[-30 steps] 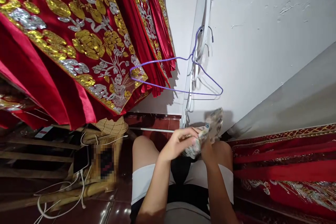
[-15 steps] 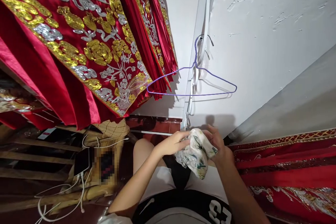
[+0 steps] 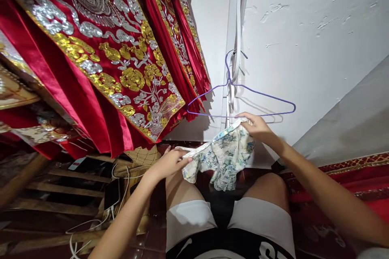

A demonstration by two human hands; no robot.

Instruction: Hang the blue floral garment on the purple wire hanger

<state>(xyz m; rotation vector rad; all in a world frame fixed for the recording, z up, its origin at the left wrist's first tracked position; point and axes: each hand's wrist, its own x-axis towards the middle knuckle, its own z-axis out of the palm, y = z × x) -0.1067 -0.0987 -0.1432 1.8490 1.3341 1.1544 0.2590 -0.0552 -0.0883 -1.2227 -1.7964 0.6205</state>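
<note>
A thin floral garment (image 3: 226,151), white with blue and green print, is stretched between my hands above my lap. My left hand (image 3: 170,162) pinches its edge at the lower left. My right hand (image 3: 255,127) grips the upper right end of the same edge, higher up. Below that edge the cloth hangs loose and crumpled; its exact kind I cannot make out. Just above my right hand, a purple wire hanger (image 3: 258,91) hangs bare from a hook on a white pipe or strap by the wall.
Red satin cloth (image 3: 133,79) with gold and silver sequins hangs at the left. A slatted wooden bench (image 3: 67,190) holds a phone (image 3: 113,192) and white cables. The white wall (image 3: 304,20) stands ahead; red sequined fabric (image 3: 349,188) lies at the right.
The bunched garment has been spread out. My left hand moved left, my right hand up and slightly right. The camera view has shifted, so the hanger sits a little further right and lower.
</note>
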